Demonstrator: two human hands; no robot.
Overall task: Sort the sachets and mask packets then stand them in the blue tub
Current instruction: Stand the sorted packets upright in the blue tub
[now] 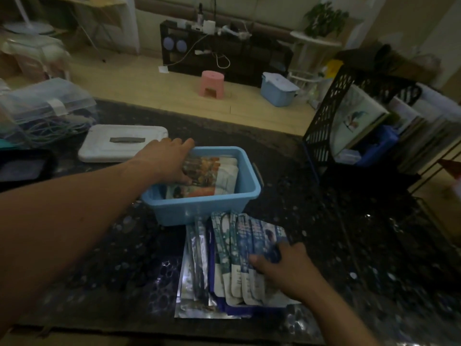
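Pale blue plastic, rectangular and open-topped, the tub sits on a dark speckled stone counter. Inside the tub a bundle of orange-printed packets leans towards its left wall, and the left hand grasps that bundle, fingers over its far edge and thumb on its near face. Just in front of the tub, touching its near wall, lies a fanned stack of blue-and-white mask packets; the right hand grips it, thumb pressed on top and fingers curled round its right edge. Silver foil sachets lie flat just left of that fan, also in front of the tub. Behind and left of the tub rests a white rectangular lid with a grey handle. Right of the tub, well apart, stands a black mesh rack.
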